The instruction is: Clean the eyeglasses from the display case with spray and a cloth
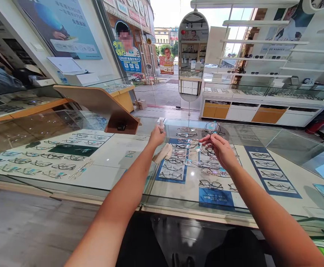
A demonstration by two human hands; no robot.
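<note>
the fingers of my left hand (156, 136) wrap the small spray bottle (161, 126) at twelve o'clock while those of my right hand (219, 146) pinch the dark-rimmed eyeglasses (212, 127) at one, best held lightly so nothing bends.

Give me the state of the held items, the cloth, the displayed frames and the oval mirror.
Spray bottle: upright in the left hand.
Round-framed eyeglasses: held up in the right hand.
Cloth: rumpled.
Displayed frames: laid out under glass.
Oval mirror: upright, reflecting shelves.
</note>
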